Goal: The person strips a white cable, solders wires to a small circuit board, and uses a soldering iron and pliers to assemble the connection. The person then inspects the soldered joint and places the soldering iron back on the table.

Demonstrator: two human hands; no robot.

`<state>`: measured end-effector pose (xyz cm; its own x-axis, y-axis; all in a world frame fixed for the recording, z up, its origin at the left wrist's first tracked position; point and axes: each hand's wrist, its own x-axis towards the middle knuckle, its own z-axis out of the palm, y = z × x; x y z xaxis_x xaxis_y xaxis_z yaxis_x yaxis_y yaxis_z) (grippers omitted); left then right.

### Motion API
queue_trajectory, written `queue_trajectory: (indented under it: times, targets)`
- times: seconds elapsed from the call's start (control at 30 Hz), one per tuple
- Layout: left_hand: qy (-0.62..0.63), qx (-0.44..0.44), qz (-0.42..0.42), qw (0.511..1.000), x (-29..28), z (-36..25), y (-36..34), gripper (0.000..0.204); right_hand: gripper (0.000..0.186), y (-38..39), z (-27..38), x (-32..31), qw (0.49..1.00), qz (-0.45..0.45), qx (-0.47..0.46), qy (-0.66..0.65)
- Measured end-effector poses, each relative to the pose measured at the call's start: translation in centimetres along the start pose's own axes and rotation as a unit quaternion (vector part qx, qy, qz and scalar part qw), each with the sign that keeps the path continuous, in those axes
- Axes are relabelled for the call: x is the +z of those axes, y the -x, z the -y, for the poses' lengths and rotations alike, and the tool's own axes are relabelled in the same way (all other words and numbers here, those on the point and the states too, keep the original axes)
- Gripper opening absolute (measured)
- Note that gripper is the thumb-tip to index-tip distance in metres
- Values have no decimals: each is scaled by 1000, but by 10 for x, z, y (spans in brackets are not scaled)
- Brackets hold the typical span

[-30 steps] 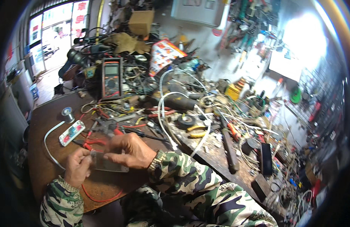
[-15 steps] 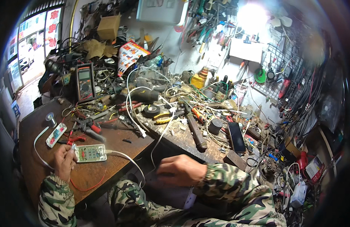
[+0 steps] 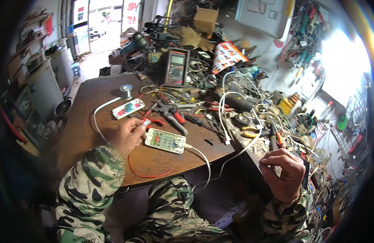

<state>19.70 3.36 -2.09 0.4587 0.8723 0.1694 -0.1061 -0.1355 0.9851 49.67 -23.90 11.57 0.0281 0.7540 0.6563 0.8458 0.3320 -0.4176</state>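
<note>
The left hand (image 3: 130, 135) was pinched on a few pale wire ends (image 3: 147, 122), thumb and fingers clamped on them, just beside the left end of an open, shallow plastic case (image 3: 163, 150). That case lay on the brown table (image 3: 94, 91) near its front edge, its open side up, with a circuit board (image 3: 166, 140) inside that had a small red part toward the left. A white cable (image 3: 205, 159) ran from the case's right end and hung over the table edge, while a red wire (image 3: 148, 175) looped below the case. Behind the left hand lay a second white shell (image 3: 117, 113), also open side up, holding red and green parts too small to make out. A spool of solder (image 3: 126, 92) stood just behind that shell, and a grey and red hand tool (image 3: 175, 121) lay beyond the case. The right hand (image 3: 285, 174) was well apart from the case, in front of the cluttered right side, fingers curled toward the thumb; one could not tell whether the tips met or held anything. At the back sat a cardboard box (image 3: 206, 19), its contents hidden, and at far left a round dark basin (image 3: 63, 107), its inside too dim to read
</note>
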Motion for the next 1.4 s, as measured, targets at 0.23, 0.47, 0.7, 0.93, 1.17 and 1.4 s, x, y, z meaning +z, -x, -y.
queue_trajectory:
  times: [0.23,0.47,0.7,0.93,1.17,1.4]
  targets:
    - [-8,18,-33,999,-2,0,-6,20,15,-38,-41,82,989,140,53,-15]
    - [-20,22,-40,999,-11,-7,-1,20,15,-103,-92,216,981,182,-29,57]
    - [46,20,-55,997,-7,-15,-4,17,36,-128,-77,259,922,273,8,274]
    - [90,20,-52,994,-10,-11,-7,23,39,-129,-94,272,928,249,56,271]
    - [58,17,-4,998,-9,-10,-8,22,44,-123,-123,248,970,127,79,194]
    - [98,12,0,995,-10,-5,-9,20,39,-130,-146,217,990,35,112,76]
